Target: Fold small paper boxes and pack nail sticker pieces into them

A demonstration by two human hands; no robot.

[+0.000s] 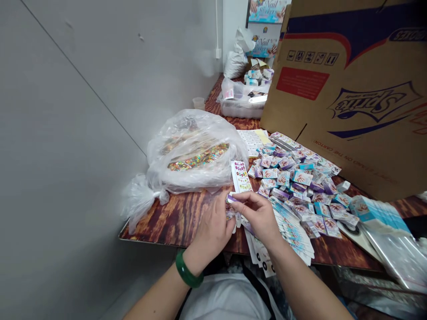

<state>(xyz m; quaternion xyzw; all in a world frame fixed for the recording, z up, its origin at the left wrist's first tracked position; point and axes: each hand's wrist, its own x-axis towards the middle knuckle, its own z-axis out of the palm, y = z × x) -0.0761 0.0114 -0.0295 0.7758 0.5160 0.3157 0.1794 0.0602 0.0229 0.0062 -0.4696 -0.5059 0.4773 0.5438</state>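
Near the table's front edge, my left hand [213, 221] and my right hand [260, 214] meet around a small purple and white box [231, 198]. My fingers pinch it from both sides and cover much of it. Beneath my hands lie more small printed pieces, partly hidden. Just beyond, a sheet of nail stickers [241, 175] with rows of coloured nail shapes lies on the table. To the right of my right hand is a heap of small nail sticker boxes [283, 178] in purple and blue, beside a fanned stack of printed cards [293, 238].
A clear plastic bag [196, 180] of colourful bits lies at the left by the wall. A large cardboard carton [333, 111] stands at the right. Behind are a clear plastic tub [240, 108], a white sack [235, 64] and a small cup [199, 103]. Plastic sleeves [396, 249] lie at the right edge.
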